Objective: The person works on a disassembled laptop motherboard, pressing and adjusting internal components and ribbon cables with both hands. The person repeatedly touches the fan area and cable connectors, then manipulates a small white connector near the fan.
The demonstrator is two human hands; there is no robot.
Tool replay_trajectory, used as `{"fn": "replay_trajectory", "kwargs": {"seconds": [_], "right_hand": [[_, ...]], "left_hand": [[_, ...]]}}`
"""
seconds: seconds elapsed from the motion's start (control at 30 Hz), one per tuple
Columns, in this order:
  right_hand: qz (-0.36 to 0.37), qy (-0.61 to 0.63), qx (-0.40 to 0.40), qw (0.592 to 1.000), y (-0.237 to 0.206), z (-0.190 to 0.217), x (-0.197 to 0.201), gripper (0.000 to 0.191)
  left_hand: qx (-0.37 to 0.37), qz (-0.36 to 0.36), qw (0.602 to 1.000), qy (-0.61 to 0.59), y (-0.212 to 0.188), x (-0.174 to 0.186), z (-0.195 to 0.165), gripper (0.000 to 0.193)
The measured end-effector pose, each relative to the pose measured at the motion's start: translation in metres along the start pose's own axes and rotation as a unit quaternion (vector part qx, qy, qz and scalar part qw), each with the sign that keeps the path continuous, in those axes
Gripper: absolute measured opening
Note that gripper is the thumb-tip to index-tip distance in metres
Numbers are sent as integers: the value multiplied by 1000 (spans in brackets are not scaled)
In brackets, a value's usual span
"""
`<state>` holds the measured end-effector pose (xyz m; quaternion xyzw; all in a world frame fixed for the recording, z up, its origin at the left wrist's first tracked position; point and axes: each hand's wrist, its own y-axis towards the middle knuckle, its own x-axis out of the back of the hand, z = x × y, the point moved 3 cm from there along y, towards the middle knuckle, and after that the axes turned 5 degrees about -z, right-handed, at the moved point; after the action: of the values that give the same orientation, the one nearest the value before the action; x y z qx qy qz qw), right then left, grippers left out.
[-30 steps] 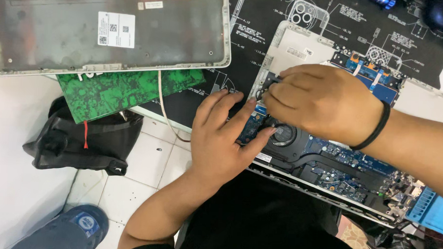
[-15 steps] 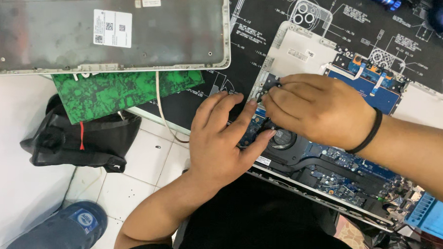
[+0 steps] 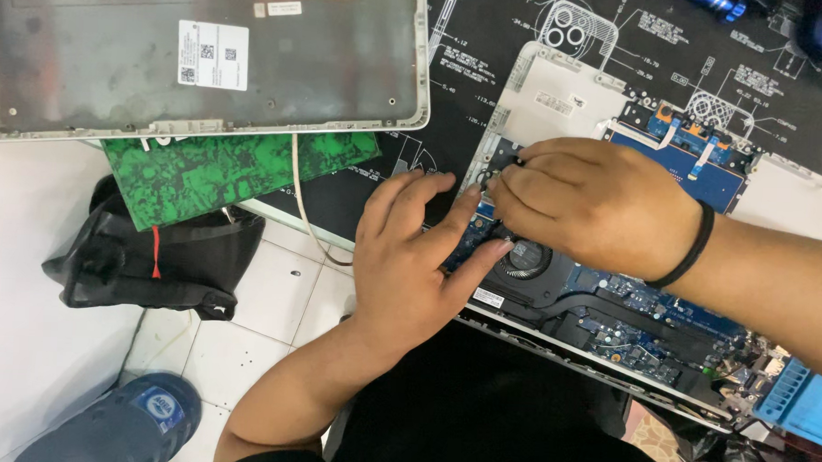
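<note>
Both hands work inside an opened laptop (image 3: 627,302) lying on the counter (image 3: 471,87).
Left hand (image 3: 410,258) rests flat, fingers spread, beside the cooling fan (image 3: 519,259); right hand (image 3: 594,205) pinches a small dark part at the board's edge.

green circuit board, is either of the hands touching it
No, the green circuit board lies apart while both the left hand and right hand rest on the opened laptop.

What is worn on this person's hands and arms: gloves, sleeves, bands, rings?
Both hands are bare, with no gloves. The right hand has a thin black band around its wrist. The left hand shows no band. Both forearms are uncovered as far as the picture shows. No rings are visible.
</note>
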<state>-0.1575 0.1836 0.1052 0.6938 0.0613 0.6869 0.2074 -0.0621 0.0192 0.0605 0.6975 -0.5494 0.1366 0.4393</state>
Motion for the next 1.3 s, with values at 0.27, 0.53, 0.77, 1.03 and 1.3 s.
{"fn": "replay_trajectory", "kwargs": {"seconds": [0.27,0.53,0.77,1.03,1.3], "right_hand": [[1,-7,-12,1000,-2,2,-2,32],[0,43,-33,999,-3,0,0,34],[-2,10,-23,1000,-4,0,-4,35],[-9,70,-49,996,-4,-4,-4,29],[-5,97,-41,994,-2,-9,-3,27]], "left_hand": [[15,11,1000,-6,0,-2,2,46],[66,-1,996,-54,1,-3,3,44],[74,10,995,-61,5,-3,2,41],[73,9,995,-61,5,-2,2,40],[59,3,997,-51,4,-2,1,40]]}}
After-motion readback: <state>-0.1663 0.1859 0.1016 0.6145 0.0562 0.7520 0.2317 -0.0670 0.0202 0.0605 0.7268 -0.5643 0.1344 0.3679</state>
